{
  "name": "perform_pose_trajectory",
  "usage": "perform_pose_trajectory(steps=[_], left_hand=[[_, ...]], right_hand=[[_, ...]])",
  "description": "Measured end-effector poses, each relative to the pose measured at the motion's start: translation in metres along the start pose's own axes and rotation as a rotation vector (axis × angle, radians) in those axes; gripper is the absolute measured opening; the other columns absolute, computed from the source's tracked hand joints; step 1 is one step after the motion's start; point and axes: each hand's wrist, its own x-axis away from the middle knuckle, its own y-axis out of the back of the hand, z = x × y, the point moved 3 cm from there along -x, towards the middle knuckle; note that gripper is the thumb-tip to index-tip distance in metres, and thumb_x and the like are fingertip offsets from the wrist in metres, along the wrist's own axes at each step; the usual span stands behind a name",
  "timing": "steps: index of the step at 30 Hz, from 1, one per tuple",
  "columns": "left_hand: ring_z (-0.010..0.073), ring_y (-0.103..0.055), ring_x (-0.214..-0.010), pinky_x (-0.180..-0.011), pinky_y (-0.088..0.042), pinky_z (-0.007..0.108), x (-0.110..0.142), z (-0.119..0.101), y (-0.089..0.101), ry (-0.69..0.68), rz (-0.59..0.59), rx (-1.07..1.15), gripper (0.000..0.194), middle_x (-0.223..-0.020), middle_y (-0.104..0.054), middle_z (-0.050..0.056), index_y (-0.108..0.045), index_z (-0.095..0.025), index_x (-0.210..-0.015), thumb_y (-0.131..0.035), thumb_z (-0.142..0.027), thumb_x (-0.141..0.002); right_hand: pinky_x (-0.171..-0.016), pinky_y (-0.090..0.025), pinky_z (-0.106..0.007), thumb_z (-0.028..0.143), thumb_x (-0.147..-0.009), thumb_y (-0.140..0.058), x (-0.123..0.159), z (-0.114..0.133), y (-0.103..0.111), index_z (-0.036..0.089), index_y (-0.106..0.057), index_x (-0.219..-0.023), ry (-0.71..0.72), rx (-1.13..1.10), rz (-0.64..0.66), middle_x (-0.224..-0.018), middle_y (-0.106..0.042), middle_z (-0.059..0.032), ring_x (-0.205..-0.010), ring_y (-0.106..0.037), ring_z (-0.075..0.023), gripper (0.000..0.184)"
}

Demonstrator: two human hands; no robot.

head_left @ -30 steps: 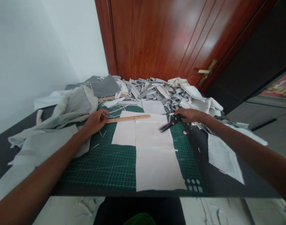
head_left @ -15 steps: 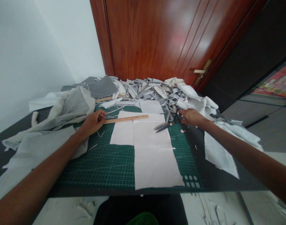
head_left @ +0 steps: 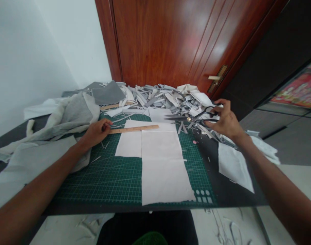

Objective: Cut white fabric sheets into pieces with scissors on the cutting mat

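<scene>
Scissors (head_left: 189,119) gripped by handles in right hand (head_left: 225,119); left hand (head_left: 97,132) at wooden ruler (head_left: 135,129), fingers curled, cannot tell if gripping

The cutting mat (head_left: 114,180) lies on the desk (head_left: 208,149), the fabric pieces (head_left: 160,146) on it with the ruler (head_left: 135,129) across them. Folded cloth (head_left: 79,109) sits to the left, a loose panel (head_left: 233,163) to the right. Behind them the scrap heap (head_left: 157,97) runs along the desk, before the door (head_left: 160,41).
</scene>
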Motion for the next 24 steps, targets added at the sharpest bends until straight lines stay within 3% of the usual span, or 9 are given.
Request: perform_pose_trajectory(steps=[3, 5, 9, 12, 15, 18, 20, 22, 24], left_hand=[[0.021, -0.064, -0.077, -0.075, -0.049, 0.032, 0.002, -0.004, 0.001, -0.019, -0.01, -0.001, 0.028, -0.084, -0.069, 0.004, -0.06, -0.016, -0.102, -0.046, -0.032, -0.085], [0.0203, -0.064, -0.075, -0.073, -0.048, 0.032, 0.003, -0.006, 0.002, -0.036, -0.027, -0.004, 0.029, -0.082, -0.069, 0.004, -0.062, -0.016, -0.101, -0.046, -0.034, -0.085], [0.0181, -0.062, -0.074, -0.074, -0.047, 0.034, 0.001, -0.013, 0.006, -0.082, -0.066, -0.025, 0.032, -0.08, -0.069, 0.003, -0.064, -0.02, -0.098, -0.042, -0.039, -0.086], [0.0222, -0.062, -0.094, -0.09, -0.044, 0.044, 0.01, -0.034, 0.01, -0.126, -0.111, -0.071, 0.033, -0.094, -0.07, 0.007, -0.066, -0.021, -0.099, -0.039, -0.037, -0.09], [0.0279, -0.06, -0.106, -0.097, -0.042, 0.052, 0.051, -0.087, 0.006, -0.286, -0.121, -0.153, 0.03, -0.104, -0.07, 0.011, -0.067, -0.02, -0.105, -0.039, -0.028, -0.098], [0.0247, -0.064, -0.102, -0.09, -0.052, 0.045, 0.121, -0.165, -0.021, -0.544, 0.096, -0.018, 0.021, -0.104, -0.071, 0.008, -0.065, -0.028, -0.111, -0.047, -0.025, -0.1], [0.023, -0.063, -0.112, -0.098, -0.052, 0.042, 0.165, -0.214, -0.045, -0.691, 0.175, 0.035, 0.021, -0.116, -0.072, 0.006, -0.066, -0.029, -0.117, -0.054, -0.025, -0.1], [0.02, -0.059, -0.123, -0.108, -0.048, 0.037, 0.191, -0.251, -0.071, -0.73, 0.202, 0.033, 0.022, -0.13, -0.068, 0.002, -0.065, -0.024, -0.122, -0.055, -0.024, -0.103], [0.0208, -0.051, -0.135, -0.113, -0.044, 0.037, 0.199, -0.274, -0.095, -0.704, 0.187, 0.001, 0.03, -0.146, -0.059, 0.002, -0.06, -0.022, -0.133, -0.055, -0.029, -0.105]], right_hand=[[-0.074, -0.054, -0.04, 0.04, -0.072, -0.077, 0.001, -0.001, 0.013, 0.025, -0.035, -0.126, -0.092, -0.123, -0.18, -0.093, -0.065, -0.0047, -0.081, -0.066, -0.0262, 0.07], [-0.071, -0.052, -0.039, 0.037, -0.073, -0.075, 0.0, -0.007, 0.018, 0.026, -0.034, -0.122, -0.139, -0.204, -0.232, -0.088, -0.061, -0.0025, -0.077, -0.063, -0.0246, 0.065], [-0.069, -0.052, -0.041, 0.04, -0.075, -0.074, -0.001, -0.017, 0.019, 0.03, -0.034, -0.12, -0.192, -0.396, -0.185, -0.093, -0.06, -0.0045, -0.08, -0.062, -0.0257, 0.061], [-0.068, -0.054, -0.04, 0.041, -0.07, -0.08, 0.011, -0.016, 0.015, 0.032, -0.036, -0.115, -0.211, -0.541, -0.149, -0.097, -0.058, -0.0037, -0.081, -0.06, -0.0241, 0.063], [-0.06, -0.05, -0.036, 0.047, -0.072, -0.08, 0.043, -0.003, 0.003, 0.031, -0.04, -0.102, -0.349, -0.801, 0.033, -0.086, -0.05, 0.0, -0.069, -0.052, -0.0194, 0.052], [-0.056, -0.043, -0.034, 0.062, -0.082, -0.068, 0.091, 0.028, -0.011, 0.03, -0.047, -0.101, -0.513, -1.142, 0.47, -0.078, -0.042, 0.0011, -0.063, -0.043, -0.018, 0.043], [-0.058, -0.04, -0.031, 0.059, -0.071, -0.082, 0.12, 0.051, -0.012, 0.03, -0.052, -0.107, -0.558, -1.3, 0.683, -0.081, -0.044, 0.0008, -0.067, -0.042, -0.0164, 0.056], [-0.06, -0.035, -0.026, 0.058, -0.068, -0.087, 0.143, 0.068, -0.007, 0.028, -0.055, -0.115, -0.619, -1.415, 0.798, -0.084, -0.046, 0.0008, -0.07, -0.04, -0.0137, 0.063], [-0.062, -0.033, -0.024, 0.054, -0.069, -0.089, 0.158, 0.077, -0.001, 0.026, -0.058, -0.12, -0.702, -1.513, 0.9, -0.086, -0.045, 0.0012, -0.071, -0.038, -0.0112, 0.065]])
